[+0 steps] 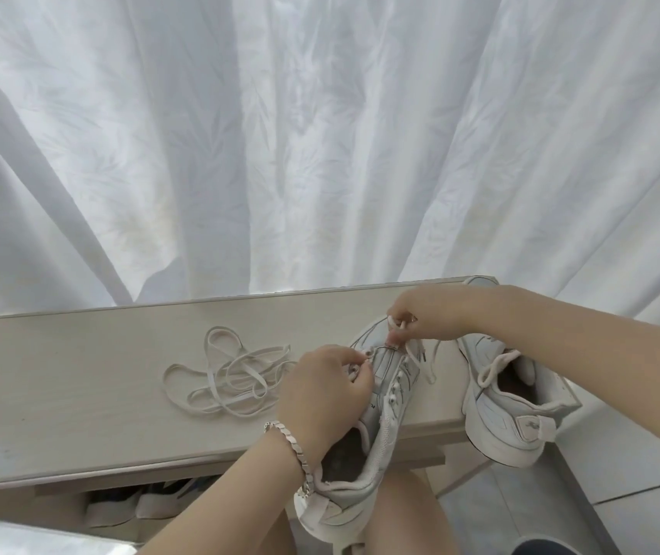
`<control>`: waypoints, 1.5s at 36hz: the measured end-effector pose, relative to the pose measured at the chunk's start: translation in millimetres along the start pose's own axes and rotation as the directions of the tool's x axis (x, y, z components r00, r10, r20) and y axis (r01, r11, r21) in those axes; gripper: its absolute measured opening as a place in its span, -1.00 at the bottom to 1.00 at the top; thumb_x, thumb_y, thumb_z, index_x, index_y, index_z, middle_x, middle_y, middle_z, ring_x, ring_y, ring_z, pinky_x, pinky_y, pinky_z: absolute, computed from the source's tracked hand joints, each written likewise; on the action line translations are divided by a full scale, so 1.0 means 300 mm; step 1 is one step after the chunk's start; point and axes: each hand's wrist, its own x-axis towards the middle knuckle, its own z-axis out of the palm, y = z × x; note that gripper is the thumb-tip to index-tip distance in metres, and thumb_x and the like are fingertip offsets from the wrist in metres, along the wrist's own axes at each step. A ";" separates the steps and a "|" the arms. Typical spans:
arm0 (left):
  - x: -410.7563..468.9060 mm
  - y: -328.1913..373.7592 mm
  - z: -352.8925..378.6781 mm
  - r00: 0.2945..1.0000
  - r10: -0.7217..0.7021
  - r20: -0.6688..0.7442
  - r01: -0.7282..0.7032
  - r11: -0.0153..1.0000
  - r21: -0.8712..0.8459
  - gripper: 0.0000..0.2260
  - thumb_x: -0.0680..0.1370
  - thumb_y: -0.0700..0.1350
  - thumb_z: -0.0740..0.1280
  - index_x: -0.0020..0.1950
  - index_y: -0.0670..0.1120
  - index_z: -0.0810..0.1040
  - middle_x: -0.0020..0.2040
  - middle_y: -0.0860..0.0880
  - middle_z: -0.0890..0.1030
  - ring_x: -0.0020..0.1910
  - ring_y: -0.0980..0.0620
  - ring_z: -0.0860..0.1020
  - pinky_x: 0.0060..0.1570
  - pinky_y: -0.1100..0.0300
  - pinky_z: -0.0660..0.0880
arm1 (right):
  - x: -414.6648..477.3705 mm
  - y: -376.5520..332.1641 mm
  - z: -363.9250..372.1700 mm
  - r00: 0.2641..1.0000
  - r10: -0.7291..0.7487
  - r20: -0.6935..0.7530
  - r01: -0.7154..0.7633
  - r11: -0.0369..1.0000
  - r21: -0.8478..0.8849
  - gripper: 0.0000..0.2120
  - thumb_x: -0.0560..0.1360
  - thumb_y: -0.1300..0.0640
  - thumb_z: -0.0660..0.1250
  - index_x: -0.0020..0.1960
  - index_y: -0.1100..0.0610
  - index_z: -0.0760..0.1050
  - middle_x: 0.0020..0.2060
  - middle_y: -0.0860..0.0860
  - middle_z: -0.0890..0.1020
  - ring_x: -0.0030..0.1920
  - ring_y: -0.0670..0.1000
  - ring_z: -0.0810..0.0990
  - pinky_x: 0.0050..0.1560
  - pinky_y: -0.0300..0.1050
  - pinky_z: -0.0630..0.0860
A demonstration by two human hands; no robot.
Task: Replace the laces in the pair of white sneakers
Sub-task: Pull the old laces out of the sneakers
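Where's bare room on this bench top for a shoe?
Bare: the bench top left of the loose laces. Crowded: right end, where left hand and right hand pinch a lace on the near sneaker beside the second sneaker.

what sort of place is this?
Likely a home, maybe an entryway: a low shoe cabinet with shoes stored underneath, a white patterned curtain behind it, and a tiled floor.

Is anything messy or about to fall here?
Yes. The second sneaker sticks its heel out past the front edge of the bench, so it might tip off. A loose lace lies in a tangled heap on the bench. The left hand and right hand pinch the threaded lace in the near sneaker; nothing odd there.
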 end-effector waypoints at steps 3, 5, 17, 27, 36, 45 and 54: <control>-0.001 -0.001 0.000 1.000 0.009 0.000 -0.009 1.000 -0.007 -0.81 0.54 -0.02 0.28 0.07 0.03 0.65 0.09 0.12 0.62 0.12 0.15 0.52 0.05 0.31 0.39 | 0.000 0.005 0.016 0.999 -0.010 -0.048 0.013 0.998 0.059 -0.77 0.58 0.13 0.17 -0.01 0.25 0.54 -0.06 0.05 0.58 -0.07 0.03 0.50 -0.06 -0.18 0.38; -0.002 -0.002 0.000 1.000 0.015 -0.005 -0.015 1.000 -0.008 -0.81 0.54 -0.02 0.28 0.05 0.03 0.65 0.07 0.12 0.63 0.10 0.15 0.53 0.03 0.32 0.39 | -0.002 0.007 0.032 0.995 -0.031 -0.094 0.038 0.997 0.073 -0.80 0.55 0.23 0.12 -0.08 0.24 0.51 -0.02 0.03 0.50 -0.01 0.02 0.48 0.04 -0.12 0.36; 0.000 -0.002 0.010 0.999 0.029 -0.025 -0.029 0.999 -0.032 -0.81 0.52 -0.06 0.30 0.06 -0.02 0.66 0.06 0.08 0.64 0.09 0.12 0.54 0.04 0.32 0.37 | 0.016 0.003 0.124 0.947 0.067 -0.313 0.013 0.969 0.246 -0.66 0.58 0.14 0.12 -0.37 0.08 0.22 -0.37 -0.08 0.34 -0.21 -0.02 0.35 -0.17 -0.13 0.30; 0.002 0.006 0.022 0.998 0.024 -0.056 -0.025 1.000 -0.013 -0.81 0.52 -0.07 0.29 0.04 -0.03 0.67 0.03 0.06 0.65 0.08 0.10 0.54 0.06 0.25 0.42 | 0.045 -0.013 0.170 0.891 0.167 -0.421 -0.089 0.976 0.199 -0.70 0.61 0.03 0.06 -0.30 -0.07 0.29 -0.33 -0.18 0.30 -0.11 -0.12 0.29 -0.17 -0.15 0.19; 0.000 0.015 0.029 0.998 -0.002 -0.068 0.001 1.000 -0.023 -0.80 0.53 -0.06 0.27 0.06 -0.02 0.66 0.04 0.06 0.64 0.09 0.09 0.54 0.03 0.24 0.43 | 0.079 -0.002 0.190 0.843 0.262 -0.469 -0.136 0.949 0.285 -0.78 0.55 0.08 0.10 -0.27 0.02 0.35 -0.22 -0.08 0.50 -0.11 0.01 0.40 -0.21 -0.11 0.22; 0.001 0.029 0.029 0.997 -0.022 -0.067 0.022 1.000 -0.005 -0.80 0.54 -0.07 0.26 0.01 -0.03 0.67 -0.04 0.00 0.67 -0.01 0.01 0.58 -0.04 0.16 0.50 | 0.114 -0.012 0.214 0.776 0.434 -0.458 -0.200 0.858 0.473 -0.73 0.56 0.01 0.06 -0.18 0.09 0.45 -0.14 0.04 0.60 -0.05 0.12 0.50 -0.13 -0.07 0.37; 0.024 0.028 0.030 0.999 0.023 -0.035 -0.020 0.997 0.076 -0.75 0.54 -0.14 0.21 -0.14 -0.23 0.64 -0.23 -0.16 0.63 -0.16 -0.13 0.56 -0.21 0.09 0.47 | 0.115 -0.044 0.207 0.713 0.579 -0.395 -0.197 0.707 0.680 -0.66 0.56 -0.02 0.11 -0.36 0.07 0.32 -0.21 0.05 0.55 -0.13 0.09 0.41 -0.09 -0.06 0.40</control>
